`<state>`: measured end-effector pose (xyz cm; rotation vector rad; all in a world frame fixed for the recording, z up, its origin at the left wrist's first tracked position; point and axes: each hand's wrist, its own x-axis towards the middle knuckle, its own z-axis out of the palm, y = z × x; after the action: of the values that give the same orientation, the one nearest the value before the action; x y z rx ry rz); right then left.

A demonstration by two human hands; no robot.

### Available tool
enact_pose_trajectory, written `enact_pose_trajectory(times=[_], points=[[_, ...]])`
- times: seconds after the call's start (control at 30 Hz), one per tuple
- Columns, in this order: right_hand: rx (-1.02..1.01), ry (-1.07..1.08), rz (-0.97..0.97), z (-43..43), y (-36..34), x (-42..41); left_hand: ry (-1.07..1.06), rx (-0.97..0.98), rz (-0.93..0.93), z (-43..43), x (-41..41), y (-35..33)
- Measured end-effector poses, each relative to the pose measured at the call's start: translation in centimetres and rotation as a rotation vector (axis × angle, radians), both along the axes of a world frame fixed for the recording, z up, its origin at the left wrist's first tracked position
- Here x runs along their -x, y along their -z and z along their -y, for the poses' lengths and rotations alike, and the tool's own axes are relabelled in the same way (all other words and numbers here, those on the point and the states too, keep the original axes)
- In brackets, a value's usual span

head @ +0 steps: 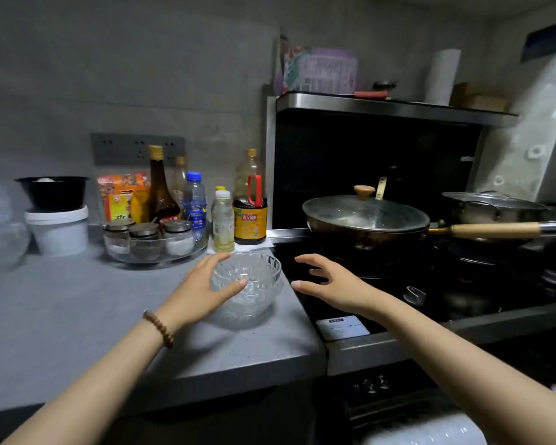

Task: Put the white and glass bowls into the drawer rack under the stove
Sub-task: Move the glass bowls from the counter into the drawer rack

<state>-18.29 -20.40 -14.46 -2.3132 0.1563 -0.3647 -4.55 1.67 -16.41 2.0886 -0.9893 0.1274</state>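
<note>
glass bowl [257, 284] framed by two hands
centre frame on the counter [77, 316] beside the stove [446, 303]; left hand [199, 290] cups its side, right hand [331, 284] hovers spread and empty, probably to share the lift.

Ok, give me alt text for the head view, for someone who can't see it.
A person's left hand cups the left side of a glass bowl standing on a grey counter beside the stove, while the right hand hovers open on its other side, not touching. A lidded wok sits on the stove behind.
</note>
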Motion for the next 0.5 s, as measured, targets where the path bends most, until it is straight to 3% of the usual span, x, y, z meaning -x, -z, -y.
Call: enact_pose_trajectory(times=[0.3,0.5], points=[[-0.058,-0.042,0.004,-1.8,1.2,-4.5,-0.017,0.05,-0.28,0.6,-2.8,2.4],[0.034,-0.05,-0.002,-2.5,1.5,-5.2,0.068,0.112,-0.276,1.2,-3.5,3.8]])
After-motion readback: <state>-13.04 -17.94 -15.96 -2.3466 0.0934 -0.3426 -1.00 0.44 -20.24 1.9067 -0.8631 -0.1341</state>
